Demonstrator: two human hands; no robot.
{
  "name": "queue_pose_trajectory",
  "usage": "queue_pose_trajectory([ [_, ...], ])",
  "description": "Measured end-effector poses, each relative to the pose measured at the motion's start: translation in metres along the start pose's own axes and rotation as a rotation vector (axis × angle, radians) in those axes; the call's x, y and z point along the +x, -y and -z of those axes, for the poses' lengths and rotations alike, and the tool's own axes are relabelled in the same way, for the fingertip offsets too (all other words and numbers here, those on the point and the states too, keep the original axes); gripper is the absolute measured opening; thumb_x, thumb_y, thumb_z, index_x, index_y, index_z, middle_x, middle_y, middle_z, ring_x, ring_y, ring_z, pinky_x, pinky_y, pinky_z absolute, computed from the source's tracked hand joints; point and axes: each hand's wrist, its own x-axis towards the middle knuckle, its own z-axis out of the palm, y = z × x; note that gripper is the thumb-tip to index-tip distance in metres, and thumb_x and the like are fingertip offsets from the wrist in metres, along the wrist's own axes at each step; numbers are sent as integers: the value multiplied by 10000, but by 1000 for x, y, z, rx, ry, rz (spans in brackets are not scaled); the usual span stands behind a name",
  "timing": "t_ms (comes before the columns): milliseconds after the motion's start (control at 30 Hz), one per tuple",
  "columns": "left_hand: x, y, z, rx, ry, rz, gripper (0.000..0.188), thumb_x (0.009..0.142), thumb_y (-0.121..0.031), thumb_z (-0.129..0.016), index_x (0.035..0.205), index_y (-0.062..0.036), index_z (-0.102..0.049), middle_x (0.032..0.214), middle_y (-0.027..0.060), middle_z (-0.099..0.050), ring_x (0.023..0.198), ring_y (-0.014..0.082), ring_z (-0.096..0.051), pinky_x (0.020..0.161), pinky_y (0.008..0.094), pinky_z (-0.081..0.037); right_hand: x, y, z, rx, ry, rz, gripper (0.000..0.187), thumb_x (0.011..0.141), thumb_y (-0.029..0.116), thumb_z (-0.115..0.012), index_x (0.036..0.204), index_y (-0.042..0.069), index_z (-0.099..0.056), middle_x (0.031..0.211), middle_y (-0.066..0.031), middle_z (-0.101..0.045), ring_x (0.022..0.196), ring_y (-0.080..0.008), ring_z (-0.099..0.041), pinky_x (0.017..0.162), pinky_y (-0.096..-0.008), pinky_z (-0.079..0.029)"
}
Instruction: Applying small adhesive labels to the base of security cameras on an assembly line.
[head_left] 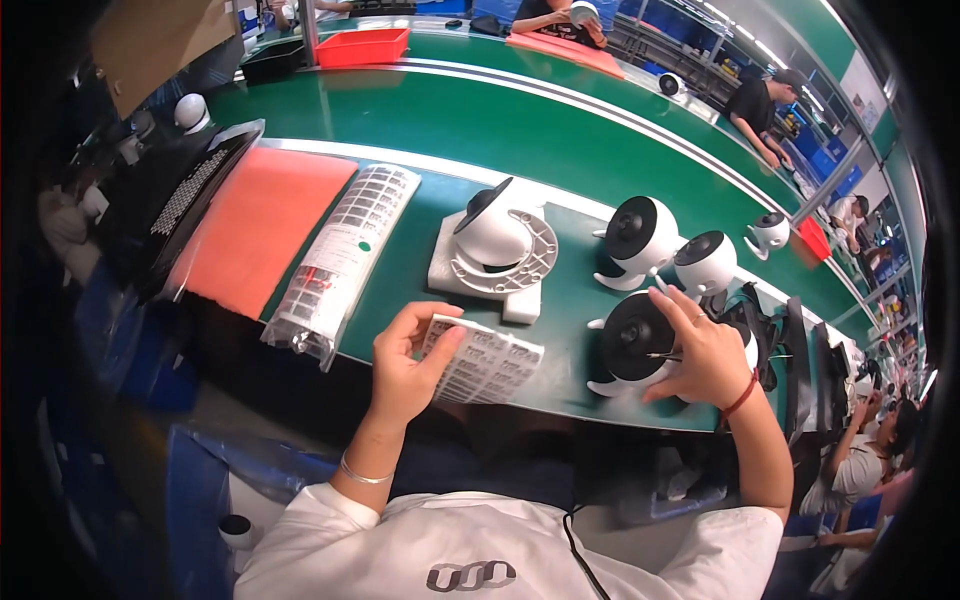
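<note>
My left hand [408, 362] pinches a folded sheet of small printed labels [487, 362] between thumb and fingers, at the table's near edge. Over a white round camera with a black face [633, 340], my right hand [708, 350] is spread, thumb and fingers wide apart; whether it touches the camera I cannot tell. A thin pointed piece [662, 356] shows beside the right palm, its kind unclear. Beyond the label sheet, another camera [495, 240] with an open ring base lies tilted on a white block [522, 306].
Two more cameras [640, 232] [704, 262] stand behind my right hand. At left lie a bagged label roll [340, 250], an orange-pink foam sheet [272, 215] and a black tray [190, 210]. A green conveyor [450, 110] runs beyond; people work across it.
</note>
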Motion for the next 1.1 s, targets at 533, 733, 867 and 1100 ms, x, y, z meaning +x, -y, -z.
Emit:
queue_pose_trajectory([
  [533, 3, -20, -6, -143, 99, -80, 148, 881, -16, -690, 1003, -5, -607, 928, 53, -665, 842, 79, -637, 746, 216, -517, 53, 121, -25, 760, -751, 415, 190, 709, 98, -834, 839, 47, -706, 728, -46, -673, 537, -168, -629, 484, -258, -468],
  [733, 5, -23, -6, -161, 225, -11, 273, 825, -21, -751, 1079, 0, -655, 901, 26, -661, 779, 63, -587, 710, 207, -475, 54, 125, -37, 796, -607, 379, 182, 703, 20, -816, 844, 20, -701, 696, -48, -633, 545, -125, -558, 486, -232, -395],
  [867, 4, -18, -1, -93, 286, 82, 72, 835, -15, -737, 897, 20, -722, 847, 53, -696, 784, 75, -621, 688, 211, -480, 53, 130, -38, 839, -585, 335, 115, 741, -5, -773, 820, 5, -689, 662, -45, -609, 547, -123, -529, 498, -245, -385],
  [1100, 0, -5, 8, 27, 139, 40, 62, 849, -16, -709, 893, 26, -721, 849, 80, -712, 781, 92, -644, 677, 218, -495, 47, 127, -109, 779, -929, -5, 298, 979, 176, -507, 798, 9, -675, 718, -88, -485, 638, -191, -511, 586, -290, -398],
])
